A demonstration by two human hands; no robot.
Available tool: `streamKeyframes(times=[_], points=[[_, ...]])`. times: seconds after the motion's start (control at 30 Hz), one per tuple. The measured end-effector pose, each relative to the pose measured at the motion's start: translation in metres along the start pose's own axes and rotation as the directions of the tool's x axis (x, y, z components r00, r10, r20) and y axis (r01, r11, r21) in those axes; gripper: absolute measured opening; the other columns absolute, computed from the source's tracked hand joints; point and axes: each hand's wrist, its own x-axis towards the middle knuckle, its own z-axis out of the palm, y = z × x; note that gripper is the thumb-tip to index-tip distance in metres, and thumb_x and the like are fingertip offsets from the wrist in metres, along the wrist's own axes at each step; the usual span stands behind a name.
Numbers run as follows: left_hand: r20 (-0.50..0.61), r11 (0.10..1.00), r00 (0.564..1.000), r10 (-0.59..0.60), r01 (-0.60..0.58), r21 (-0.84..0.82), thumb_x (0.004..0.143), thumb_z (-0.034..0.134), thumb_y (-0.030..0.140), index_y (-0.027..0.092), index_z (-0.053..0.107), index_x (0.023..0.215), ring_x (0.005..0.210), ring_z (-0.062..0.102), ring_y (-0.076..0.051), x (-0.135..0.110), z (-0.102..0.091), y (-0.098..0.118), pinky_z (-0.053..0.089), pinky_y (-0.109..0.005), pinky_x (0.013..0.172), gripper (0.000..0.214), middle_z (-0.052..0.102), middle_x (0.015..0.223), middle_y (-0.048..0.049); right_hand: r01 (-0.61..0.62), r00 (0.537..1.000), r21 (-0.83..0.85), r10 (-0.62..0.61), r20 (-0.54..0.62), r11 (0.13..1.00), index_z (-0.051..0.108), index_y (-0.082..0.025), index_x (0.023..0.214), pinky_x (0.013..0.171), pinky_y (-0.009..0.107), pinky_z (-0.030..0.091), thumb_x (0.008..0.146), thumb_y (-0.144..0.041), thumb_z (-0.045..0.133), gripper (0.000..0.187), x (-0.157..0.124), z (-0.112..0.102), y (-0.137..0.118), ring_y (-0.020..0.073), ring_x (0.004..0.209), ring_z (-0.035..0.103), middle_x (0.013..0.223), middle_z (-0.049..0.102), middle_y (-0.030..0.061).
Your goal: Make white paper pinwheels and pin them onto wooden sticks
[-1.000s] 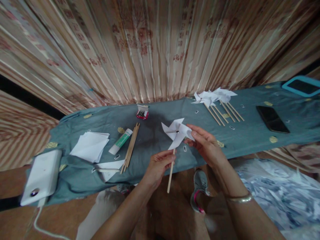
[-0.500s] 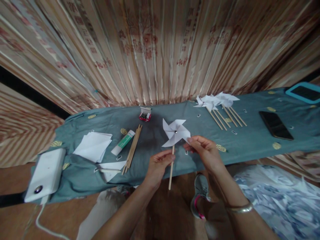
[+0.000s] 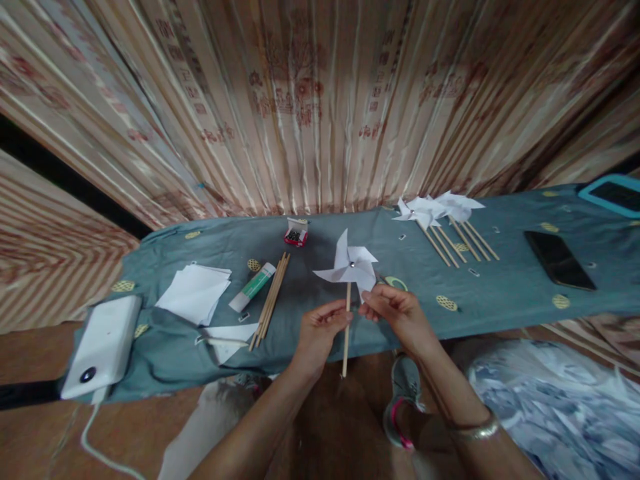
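Note:
A white paper pinwheel [image 3: 351, 263] with a shiny pin at its centre stands upright in front of me on a thin wooden stick [image 3: 346, 350]. My left hand [image 3: 323, 330] pinches that stick below the blades. At the lower right blade, the thumb and fingers of my right hand [image 3: 393, 308] close on the paper tip. Left of my hands lie several loose wooden sticks [image 3: 271, 300], a green and white glue stick box [image 3: 253, 287] and a stack of white paper squares [image 3: 194, 292]. An open red box of pins [image 3: 297, 233] sits behind them.
Finished pinwheels [image 3: 434, 209] lie in a group at the back right, near a black phone [image 3: 560, 260] and a blue-framed tablet [image 3: 613, 193]. A folded paper piece [image 3: 227, 341] and a white power bank [image 3: 103, 347] with a cable are at left. A patterned curtain [image 3: 300, 120] hangs behind the cloth-covered table [image 3: 170, 363].
The pinwheel's blades have turned clockwise, and my right hand has moved down and left with a blade tip. My left hand still holds the stick. The whole view has shifted slightly.

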Motion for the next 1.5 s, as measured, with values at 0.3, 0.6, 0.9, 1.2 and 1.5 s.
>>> streamKeyframes(times=[0.3,0.6,0.9,1.2,1.5], points=[[0.045,1.0,0.999,0.01,-0.011,0.008,0.048,0.088,0.032,0.016,0.077,0.081,0.065,0.061,-0.012,-0.001,-0.001,0.0,0.047,-0.024,0.068,0.038,0.073,0.071,-0.004,0.034,0.996,-0.092,-0.025,0.091,0.995,0.062,-0.019,0.053,0.043,0.024,0.025,0.068,-0.055,0.071,0.04,-0.004,0.002,-0.002,0.0078,0.043,0.035,0.046,0.052,-0.0029],[0.111,0.994,0.988,-0.108,0.105,0.03,0.042,0.09,0.031,0.015,0.078,0.078,0.059,0.057,-0.009,-0.003,-0.003,0.001,0.044,-0.021,0.063,0.041,0.071,0.068,-0.0031,0.144,0.903,-0.093,-0.169,-0.396,0.985,0.072,-0.024,0.074,0.063,0.027,0.046,0.07,-0.054,0.072,0.03,0.011,-0.042,-0.007,0.0148,0.069,0.06,0.076,0.071,0.0007],[0.166,0.98,0.967,-0.194,0.183,0.08,0.042,0.09,0.03,0.015,0.078,0.079,0.057,0.056,-0.008,-0.007,0.001,-0.002,0.042,-0.021,0.06,0.042,0.069,0.064,-0.0027,-0.031,0.979,0.311,0.092,-0.181,0.95,0.075,-0.023,0.078,0.056,0.019,0.054,0.056,-0.04,0.086,0.031,0.015,-0.039,-0.008,0.0105,0.062,0.064,0.075,0.073,0.0008],[0.159,0.984,0.974,-0.163,0.148,0.1,0.043,0.089,0.031,0.014,0.077,0.076,0.056,0.055,-0.009,-0.006,0.0,-0.004,0.041,-0.022,0.059,0.039,0.068,0.062,-0.0021,-0.059,0.972,0.409,0.146,-0.186,0.911,0.071,-0.018,0.066,0.043,0.01,0.049,0.041,-0.034,0.092,0.036,0.013,-0.039,-0.015,0.0057,0.048,0.061,0.06,0.067,-0.0034],[0.179,0.985,0.972,-0.155,0.14,0.097,0.045,0.089,0.03,0.014,0.077,0.078,0.055,0.054,-0.008,-0.006,0.001,-0.003,0.041,-0.022,0.059,0.039,0.067,0.061,-0.0017,-0.136,0.985,0.424,0.167,-0.036,0.896,0.07,-0.018,0.07,0.052,0.013,0.054,0.05,-0.035,0.09,0.033,0.009,-0.037,-0.014,0.0064,0.052,0.063,0.062,0.069,-0.0032]])
